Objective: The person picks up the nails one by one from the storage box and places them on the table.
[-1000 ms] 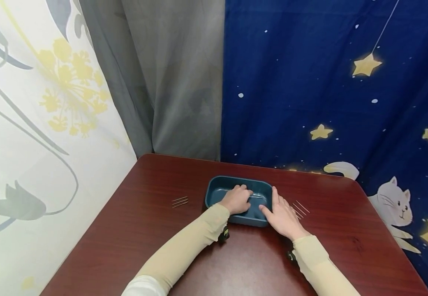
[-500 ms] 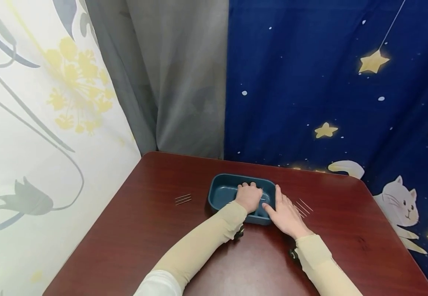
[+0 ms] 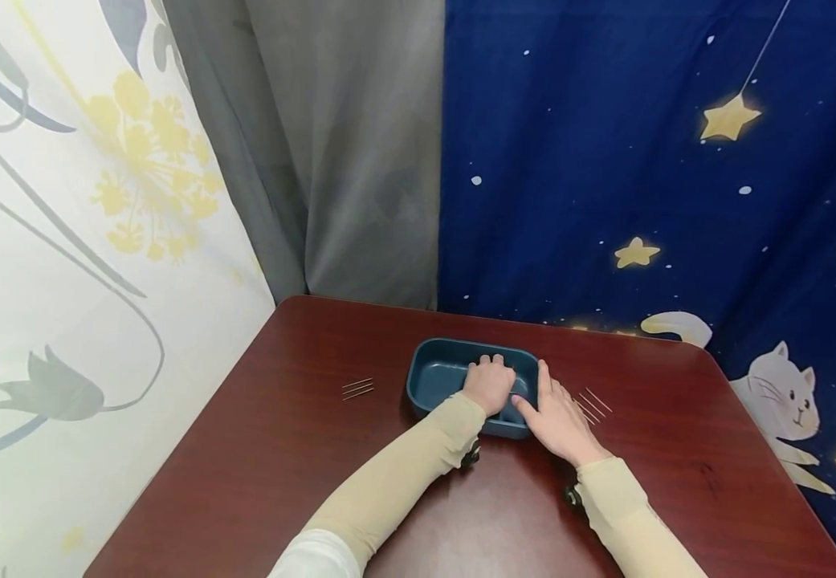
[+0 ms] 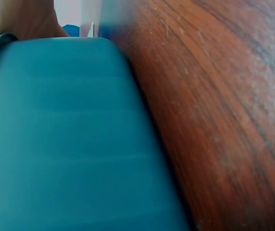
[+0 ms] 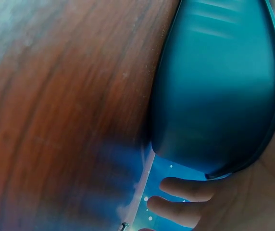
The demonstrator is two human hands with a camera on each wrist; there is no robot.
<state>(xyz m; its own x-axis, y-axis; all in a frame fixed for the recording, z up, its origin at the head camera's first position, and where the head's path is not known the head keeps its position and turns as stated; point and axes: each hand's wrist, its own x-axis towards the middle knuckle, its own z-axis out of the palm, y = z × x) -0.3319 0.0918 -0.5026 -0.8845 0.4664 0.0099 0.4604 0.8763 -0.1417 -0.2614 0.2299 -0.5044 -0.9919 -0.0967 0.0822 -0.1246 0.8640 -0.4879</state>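
A dark blue rectangular box point(image 3: 435, 385) with rounded corners stands on the table. My left hand point(image 3: 488, 385) reaches down into its right half, fingers curled and fingertips mostly hidden. By those fingertips a short bit of a thin, needle-like metal stick point(image 3: 513, 392) shows, apparently pinched there. My right hand point(image 3: 562, 421) holds the box's right end, thumb over the inside and fingers along the outer wall. In the right wrist view two fingers point(image 5: 185, 190) extend past the box's corner. The left wrist view mostly shows the box's outer wall point(image 4: 80, 134).
Three similar thin sticks point(image 3: 357, 389) lie side by side on the table left of the box. Several more thin sticks point(image 3: 597, 402) lie to the right, beside my right hand. Curtains hang behind the dark red table point(image 3: 302, 482).
My left hand has moved right inside the box, and the thin stick by its fingertips has shifted with it. My right hand keeps its place on the box's end. The view has shifted slightly.
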